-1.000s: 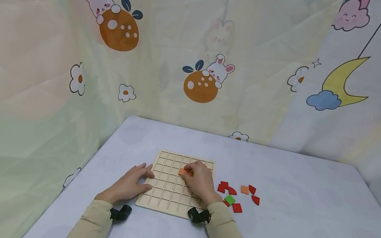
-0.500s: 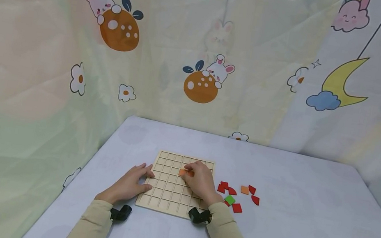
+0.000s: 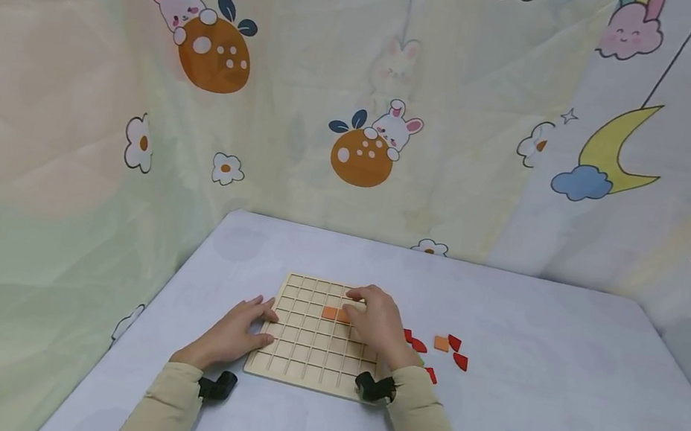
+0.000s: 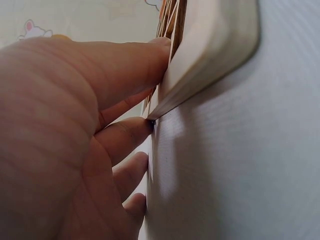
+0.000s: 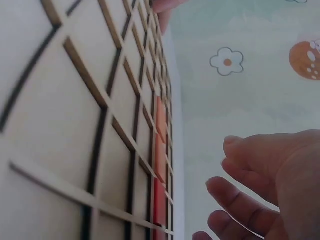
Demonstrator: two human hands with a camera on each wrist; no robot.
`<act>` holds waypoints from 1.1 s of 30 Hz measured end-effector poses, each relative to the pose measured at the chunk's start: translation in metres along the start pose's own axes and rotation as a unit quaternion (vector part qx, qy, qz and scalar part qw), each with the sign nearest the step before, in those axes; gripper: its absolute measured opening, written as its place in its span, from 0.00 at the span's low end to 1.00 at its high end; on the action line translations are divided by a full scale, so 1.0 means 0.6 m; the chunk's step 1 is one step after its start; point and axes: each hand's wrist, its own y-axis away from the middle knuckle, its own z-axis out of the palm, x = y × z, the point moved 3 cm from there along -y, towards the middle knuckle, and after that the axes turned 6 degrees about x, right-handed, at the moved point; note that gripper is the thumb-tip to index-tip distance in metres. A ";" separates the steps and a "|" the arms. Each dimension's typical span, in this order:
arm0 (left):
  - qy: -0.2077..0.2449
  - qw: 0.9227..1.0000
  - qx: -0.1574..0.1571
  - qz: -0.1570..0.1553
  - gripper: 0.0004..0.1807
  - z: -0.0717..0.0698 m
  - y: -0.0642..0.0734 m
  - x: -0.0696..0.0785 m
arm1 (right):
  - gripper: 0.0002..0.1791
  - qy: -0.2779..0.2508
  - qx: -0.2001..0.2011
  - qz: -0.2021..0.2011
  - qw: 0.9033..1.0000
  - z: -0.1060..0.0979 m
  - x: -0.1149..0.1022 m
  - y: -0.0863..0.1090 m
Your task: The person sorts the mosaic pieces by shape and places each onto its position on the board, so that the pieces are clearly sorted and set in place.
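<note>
A wooden grid board (image 3: 296, 358) lies on the table, with thin raised strips forming square cells. Two orange square tiles (image 3: 329, 313) sit side by side in one row. The right wrist view also shows red tiles (image 5: 159, 202) along that line, which my right hand covers in the head view. My left hand (image 3: 237, 332) touches the board's left edge with spread fingers; in the left wrist view its thumb (image 4: 135, 62) lies against the rim. Over the board's right part hovers my right hand (image 3: 379, 320), fingers loosely bent, thumb apart, holding nothing.
Right of the board lie loose pieces: an orange square (image 3: 441, 344), red rounded wedges (image 3: 460, 362) and a red piece (image 3: 431, 374) partly behind the right sleeve (image 3: 432, 418). A printed fabric backdrop (image 3: 298, 87) stands behind the white table (image 3: 534, 396).
My right hand has let go of an orange tile and moved right and up, uncovering two orange tiles. It now hides part of the loose pieces. The left hand stays put.
</note>
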 end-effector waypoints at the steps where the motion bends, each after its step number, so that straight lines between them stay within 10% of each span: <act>1: 0.001 1.000 -0.001 -0.001 0.14 0.000 0.000 0.000 | 0.14 -0.001 -0.003 0.004 1.000 -0.004 0.000 0.000; 33: -0.002 1.000 -0.003 0.010 0.14 -0.003 0.001 0.003 | 0.14 0.063 -0.063 0.127 0.988 -0.096 0.107 0.020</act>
